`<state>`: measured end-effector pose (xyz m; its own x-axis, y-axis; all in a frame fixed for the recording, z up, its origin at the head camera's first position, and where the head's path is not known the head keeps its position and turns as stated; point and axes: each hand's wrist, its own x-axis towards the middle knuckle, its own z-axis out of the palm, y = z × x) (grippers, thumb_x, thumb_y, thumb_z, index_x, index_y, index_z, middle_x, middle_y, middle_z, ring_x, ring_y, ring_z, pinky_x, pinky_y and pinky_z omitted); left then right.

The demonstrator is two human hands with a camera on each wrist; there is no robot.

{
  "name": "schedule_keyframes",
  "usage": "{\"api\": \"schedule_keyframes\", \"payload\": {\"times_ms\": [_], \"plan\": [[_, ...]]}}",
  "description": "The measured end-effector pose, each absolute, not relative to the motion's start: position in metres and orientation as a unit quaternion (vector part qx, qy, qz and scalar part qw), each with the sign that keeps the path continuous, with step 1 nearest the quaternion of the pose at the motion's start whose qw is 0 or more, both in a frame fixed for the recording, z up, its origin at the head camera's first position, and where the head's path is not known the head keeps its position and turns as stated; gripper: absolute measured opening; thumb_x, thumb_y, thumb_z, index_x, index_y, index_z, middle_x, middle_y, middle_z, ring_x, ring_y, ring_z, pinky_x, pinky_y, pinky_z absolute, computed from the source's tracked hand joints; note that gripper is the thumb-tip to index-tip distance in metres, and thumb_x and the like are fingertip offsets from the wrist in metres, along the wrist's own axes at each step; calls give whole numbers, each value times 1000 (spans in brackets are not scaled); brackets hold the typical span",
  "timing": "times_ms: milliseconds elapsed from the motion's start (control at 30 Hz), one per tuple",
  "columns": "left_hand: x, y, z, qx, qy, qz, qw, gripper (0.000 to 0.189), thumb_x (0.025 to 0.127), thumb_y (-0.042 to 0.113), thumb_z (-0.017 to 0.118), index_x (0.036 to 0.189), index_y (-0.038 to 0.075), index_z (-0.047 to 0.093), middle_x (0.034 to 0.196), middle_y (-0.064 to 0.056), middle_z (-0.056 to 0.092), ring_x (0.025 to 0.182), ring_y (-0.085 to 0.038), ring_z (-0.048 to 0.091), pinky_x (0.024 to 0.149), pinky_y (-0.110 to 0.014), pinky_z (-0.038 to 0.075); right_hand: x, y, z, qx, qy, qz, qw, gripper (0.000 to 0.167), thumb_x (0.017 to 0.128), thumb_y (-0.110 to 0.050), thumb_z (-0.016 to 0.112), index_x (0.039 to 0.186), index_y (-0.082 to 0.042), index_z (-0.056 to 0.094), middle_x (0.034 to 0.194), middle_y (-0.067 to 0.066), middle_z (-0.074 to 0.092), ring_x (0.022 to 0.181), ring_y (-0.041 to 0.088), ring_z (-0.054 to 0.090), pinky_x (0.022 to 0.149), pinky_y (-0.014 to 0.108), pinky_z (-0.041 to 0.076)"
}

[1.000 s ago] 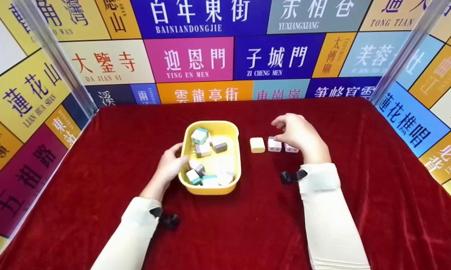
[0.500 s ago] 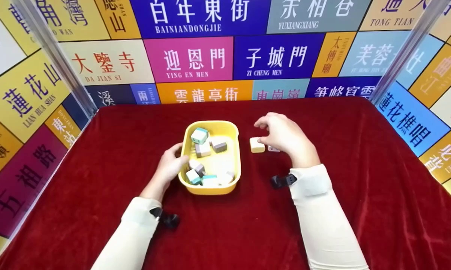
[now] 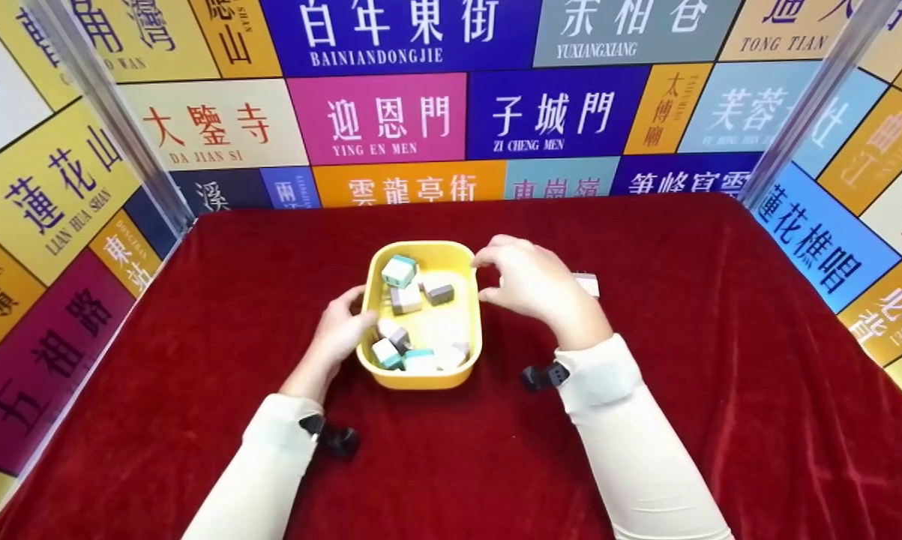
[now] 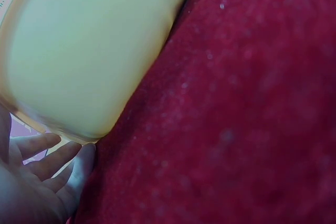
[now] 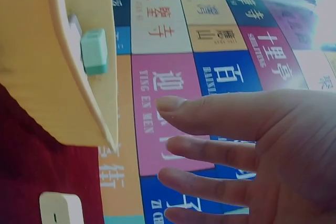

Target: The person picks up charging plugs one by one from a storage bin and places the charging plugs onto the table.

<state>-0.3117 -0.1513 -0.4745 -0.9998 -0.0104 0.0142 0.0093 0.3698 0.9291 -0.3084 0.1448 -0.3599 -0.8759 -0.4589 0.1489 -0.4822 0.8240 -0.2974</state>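
In the head view a yellow plastic tub (image 3: 439,381) stands on the red cloth with several small charger plugs in it, among them a white-and-teal plug (image 3: 400,271) and a grey plug (image 3: 440,293). My left hand (image 3: 338,322) holds its left side, thumb over the rim and fingers against the outer wall. Just beyond the right rim is my right hand (image 3: 533,285), its fingers extended with nothing between them. A cream charger plug (image 5: 61,208) lies below in the right wrist view. Another white plug (image 3: 585,284) shows behind the right hand in the head view; that hand covers the others.
A red velvet cloth (image 3: 451,465) covers the table. Panels with coloured place-name signs (image 3: 383,120) rise behind it and at both sides. Clear upright posts (image 3: 814,105) stand at the back corners.
My right hand has moved left, from above the row of plugs to the tub's right rim. It now covers the cream plug in the head view. The left hand and tub stay put.
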Motion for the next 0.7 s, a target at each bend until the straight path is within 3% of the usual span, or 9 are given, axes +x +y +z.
{"api": "schedule_keyframes", "payload": {"times_ms": [700], "plan": [[-312, -151, -474, 6, -824, -567, 6, 60, 89, 4, 59, 148, 0, 60, 124, -21, 69, 108, -27, 62, 89, -30, 51, -297, 107, -374, 345, -926, 155, -24, 34, 92, -18, 84, 125, -14, 79, 125, 3, 70, 117, 26, 68, 105, 42, 52]]}}
